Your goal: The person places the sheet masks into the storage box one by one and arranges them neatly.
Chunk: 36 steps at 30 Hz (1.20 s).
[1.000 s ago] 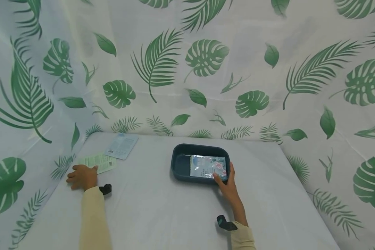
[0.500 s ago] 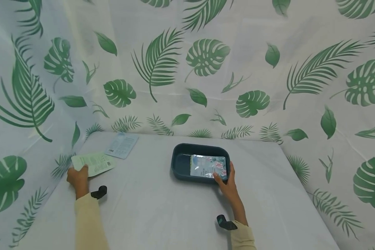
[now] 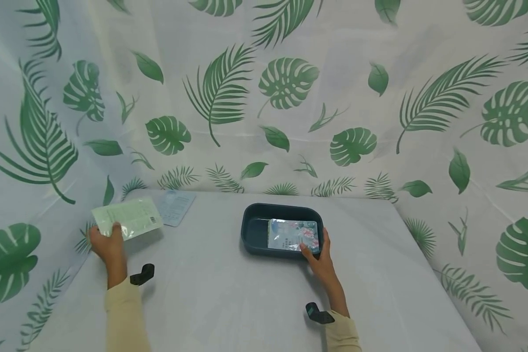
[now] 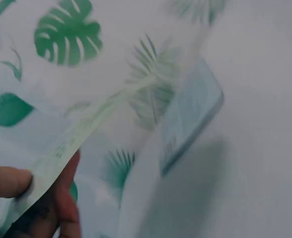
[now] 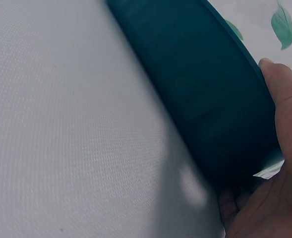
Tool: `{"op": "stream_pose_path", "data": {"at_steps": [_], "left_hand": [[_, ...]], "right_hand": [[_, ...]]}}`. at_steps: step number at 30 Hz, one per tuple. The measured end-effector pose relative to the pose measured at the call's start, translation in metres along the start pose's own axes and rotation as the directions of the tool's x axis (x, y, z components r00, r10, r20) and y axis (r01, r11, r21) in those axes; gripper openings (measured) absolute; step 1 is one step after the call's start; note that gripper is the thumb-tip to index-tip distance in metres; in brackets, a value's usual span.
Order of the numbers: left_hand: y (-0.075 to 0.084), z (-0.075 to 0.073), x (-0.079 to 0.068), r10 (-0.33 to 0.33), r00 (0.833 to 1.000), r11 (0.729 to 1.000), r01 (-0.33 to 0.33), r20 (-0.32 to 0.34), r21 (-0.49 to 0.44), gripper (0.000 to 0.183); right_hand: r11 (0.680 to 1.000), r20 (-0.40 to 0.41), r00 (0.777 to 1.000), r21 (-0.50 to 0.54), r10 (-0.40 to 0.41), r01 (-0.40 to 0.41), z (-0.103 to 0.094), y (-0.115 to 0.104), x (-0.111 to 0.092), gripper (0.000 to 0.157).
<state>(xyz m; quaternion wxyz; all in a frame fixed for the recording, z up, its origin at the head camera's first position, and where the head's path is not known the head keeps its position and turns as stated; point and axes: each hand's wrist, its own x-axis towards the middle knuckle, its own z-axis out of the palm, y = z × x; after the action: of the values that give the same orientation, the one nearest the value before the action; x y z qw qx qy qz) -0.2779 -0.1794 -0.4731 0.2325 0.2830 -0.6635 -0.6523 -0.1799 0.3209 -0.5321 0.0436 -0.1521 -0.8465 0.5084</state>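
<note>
My left hand (image 3: 108,243) pinches a pale green sachet (image 3: 129,216) by its near-left part, thumb on top, and holds it raised over the table's left side. In the left wrist view the green sachet (image 4: 81,131) is seen nearly edge-on between thumb and fingers. My right hand (image 3: 322,259) grips the right end of a dark teal tray (image 3: 255,250), thumb over the rim. A shiny sachet with a pink flower print (image 3: 292,235) lies inside the tray at the right. From the right wrist view, the tray's outer wall (image 5: 200,94) shows with fingers low against it.
A light blue sachet (image 3: 176,207) lies flat at the table's back left, partly overlapped by the green one in the head view. Leaf-printed curtains (image 3: 246,98) enclose the white table (image 3: 229,303) at the back and sides.
My left hand has moved from over the green sachet to its left end, taken hold of it and lifted it off the table. The right hand and tray have stayed in place.
</note>
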Motion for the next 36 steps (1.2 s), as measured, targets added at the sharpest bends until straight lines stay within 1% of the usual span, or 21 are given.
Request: {"op": "stream_pose_path", "data": {"at_steps": [2,4,7,9,10,12,15,16,17,19,23,24,27,30,36], "left_hand": [[0.004,0.007,-0.006,-0.036,0.995,0.994,0.046,0.098,-0.100,0.047],[0.005,0.015,-0.012,-0.069,0.978,0.980,0.103,0.197,-0.168,0.046],[0.005,0.030,-0.020,-0.095,0.941,0.969,0.161,0.324,-0.186,0.044],[0.005,0.042,-0.026,-0.106,0.911,0.967,0.187,0.400,-0.172,0.044],[0.005,0.049,-0.030,-0.112,0.893,0.967,0.199,0.437,-0.160,0.044],[0.003,0.062,-0.038,-0.113,0.849,0.970,0.207,0.516,-0.127,0.045],[0.001,0.083,-0.055,-0.105,0.772,0.979,0.192,0.627,-0.072,0.047],[-0.001,0.090,-0.061,-0.102,0.745,0.980,0.188,0.659,-0.061,0.047],[-0.002,0.097,-0.068,-0.101,0.722,0.982,0.183,0.684,-0.049,0.046],[-0.003,0.110,-0.082,-0.101,0.679,0.984,0.178,0.727,-0.030,0.045],[-0.006,0.135,-0.111,-0.103,0.610,0.986,0.166,0.785,0.001,0.042],[-0.006,0.140,-0.117,-0.102,0.590,0.987,0.162,0.801,0.007,0.041],[-0.006,0.154,-0.134,-0.093,0.539,0.990,0.141,0.837,0.019,0.040],[-0.006,0.166,-0.148,-0.091,0.500,0.993,0.112,0.861,0.040,0.040],[-0.008,0.183,-0.167,-0.127,0.437,0.992,0.069,0.890,0.108,0.044]], "right_hand": [[1.000,-0.002,1.000,0.000,-0.001,0.001,0.000,0.001,0.000,0.097],[1.000,-0.002,1.000,0.001,0.000,0.000,0.000,0.001,0.000,0.097],[1.000,0.002,1.000,0.006,0.006,-0.006,0.001,0.001,0.001,0.097],[1.000,0.006,1.000,0.007,0.008,-0.008,0.001,0.001,0.001,0.097],[1.000,0.008,1.000,0.008,0.009,-0.009,0.001,0.001,0.001,0.097],[1.000,0.006,1.000,0.011,0.005,-0.006,0.001,0.001,0.000,0.097],[1.000,0.000,1.000,0.012,-0.001,0.001,0.000,0.001,-0.001,0.096],[1.000,-0.002,1.000,0.014,-0.005,0.005,0.000,0.002,-0.001,0.096],[1.000,-0.004,1.000,0.016,-0.010,0.010,-0.001,0.002,-0.001,0.096],[1.000,-0.004,1.000,0.014,-0.013,0.013,-0.001,0.002,-0.002,0.096],[1.000,-0.006,1.000,0.009,-0.013,0.013,-0.001,0.002,-0.002,0.096],[1.000,-0.007,1.000,0.008,-0.012,0.012,0.000,0.003,-0.002,0.096],[1.000,-0.013,1.000,0.010,-0.009,0.009,0.001,0.003,-0.002,0.096],[1.000,-0.012,1.000,0.014,-0.006,0.006,0.001,0.003,-0.002,0.097],[1.000,-0.005,1.000,0.022,-0.017,0.017,0.000,0.002,-0.002,0.096]]}}
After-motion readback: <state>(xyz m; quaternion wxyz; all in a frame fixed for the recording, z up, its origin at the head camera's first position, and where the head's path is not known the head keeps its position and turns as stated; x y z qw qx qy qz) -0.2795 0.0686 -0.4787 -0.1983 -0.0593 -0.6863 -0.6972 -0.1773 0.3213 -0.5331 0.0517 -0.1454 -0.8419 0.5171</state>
